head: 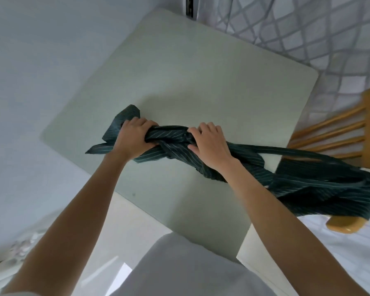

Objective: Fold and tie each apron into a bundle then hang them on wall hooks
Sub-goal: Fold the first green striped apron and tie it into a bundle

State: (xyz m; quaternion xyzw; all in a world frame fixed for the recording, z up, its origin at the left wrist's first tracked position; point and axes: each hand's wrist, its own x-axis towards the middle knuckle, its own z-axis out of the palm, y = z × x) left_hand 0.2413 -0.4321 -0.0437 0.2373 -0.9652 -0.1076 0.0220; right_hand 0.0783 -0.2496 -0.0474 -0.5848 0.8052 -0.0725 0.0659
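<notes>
A dark green apron with thin white stripes [171, 144] lies bunched into a long roll across the pale table [190, 67]. My left hand [135, 137] grips the roll near its left end, fingers curled round the cloth. My right hand [209, 144] holds the roll at its knotted middle, thumb under and fingers over it. A strap [276, 149] runs from there to the right. More of the same striped cloth [320, 189] hangs over the table's right edge onto a chair.
A wooden chair [340, 133] with a slatted back stands at the table's right side. A patterned curtain [308, 28] hangs behind the table. A white wall [41, 60] runs along the left. No wall hooks are in view.
</notes>
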